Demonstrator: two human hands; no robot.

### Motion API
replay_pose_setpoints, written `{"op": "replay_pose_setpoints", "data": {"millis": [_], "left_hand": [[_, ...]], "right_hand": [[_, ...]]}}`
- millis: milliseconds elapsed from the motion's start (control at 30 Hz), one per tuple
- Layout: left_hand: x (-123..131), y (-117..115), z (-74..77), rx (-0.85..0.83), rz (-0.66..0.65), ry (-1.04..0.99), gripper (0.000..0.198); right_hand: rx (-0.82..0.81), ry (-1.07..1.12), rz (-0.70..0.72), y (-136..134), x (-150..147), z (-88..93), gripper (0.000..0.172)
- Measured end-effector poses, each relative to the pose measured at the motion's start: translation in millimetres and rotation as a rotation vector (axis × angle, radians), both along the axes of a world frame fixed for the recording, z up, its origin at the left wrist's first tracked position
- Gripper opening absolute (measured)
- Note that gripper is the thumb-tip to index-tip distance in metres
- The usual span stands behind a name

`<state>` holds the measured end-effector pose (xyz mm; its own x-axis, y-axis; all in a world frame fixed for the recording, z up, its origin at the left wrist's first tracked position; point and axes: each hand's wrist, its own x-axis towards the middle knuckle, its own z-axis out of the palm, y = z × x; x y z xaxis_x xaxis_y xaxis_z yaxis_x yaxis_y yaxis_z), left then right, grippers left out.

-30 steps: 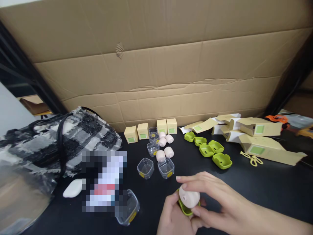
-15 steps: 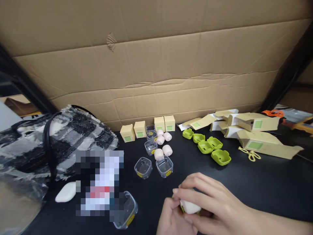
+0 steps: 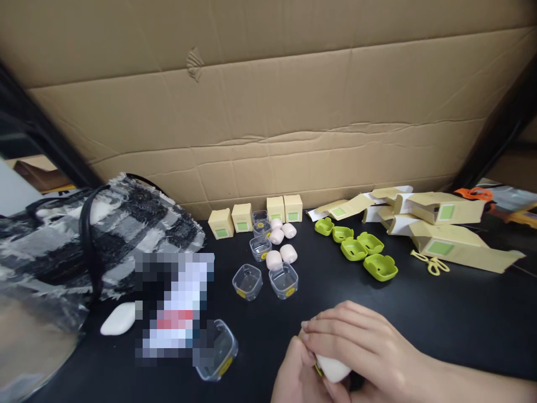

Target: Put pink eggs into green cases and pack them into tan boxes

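Observation:
At the bottom of the view, a smooth white rounded piece (image 3: 334, 369) sits between my two hands, with a sliver of green along its left edge. My right hand (image 3: 369, 341) curls over the top of it, fingers held together. From the left and below, my left hand (image 3: 293, 370) grips it, its thumb near my right fingertips. Much of the piece and the green part is hidden by the fingers. Ahead of the hands lie several green cup-shaped covers (image 3: 380, 267), pale pink rounded pieces (image 3: 274, 259) and clear plastic cups (image 3: 247, 282).
Small cream boxes (image 3: 221, 224) stand along the cardboard wall (image 3: 268, 89). At right are opened cartons (image 3: 448, 246) and small yellow scissors (image 3: 432, 263). A black-and-grey bag (image 3: 142, 224), a white oval object (image 3: 118, 319), a blurred-out item (image 3: 176, 313) and a nearer clear cup (image 3: 218, 352) occupy the left.
My right fingers have drawn together and come down further over the white piece, which now sits slightly lower and to the right. The camera view has shifted a little.

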<state>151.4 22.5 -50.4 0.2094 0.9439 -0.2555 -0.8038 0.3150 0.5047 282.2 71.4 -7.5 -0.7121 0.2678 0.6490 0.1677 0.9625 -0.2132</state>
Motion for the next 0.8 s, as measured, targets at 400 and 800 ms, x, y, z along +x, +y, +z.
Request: {"op": "replay_pose_setpoints", "data": {"millis": [400,800], "left_hand": [[-9,-7,19.9,-0.074,-0.129,0.001,0.047],[7,-12,18.4,0.258,0.043,0.440,0.052]], "right_hand": [[-0.621,-0.142,0.123,18,18,8.7,0.061],[-0.154,-0.004,0.132,9,11,20.1,0.018]]}}
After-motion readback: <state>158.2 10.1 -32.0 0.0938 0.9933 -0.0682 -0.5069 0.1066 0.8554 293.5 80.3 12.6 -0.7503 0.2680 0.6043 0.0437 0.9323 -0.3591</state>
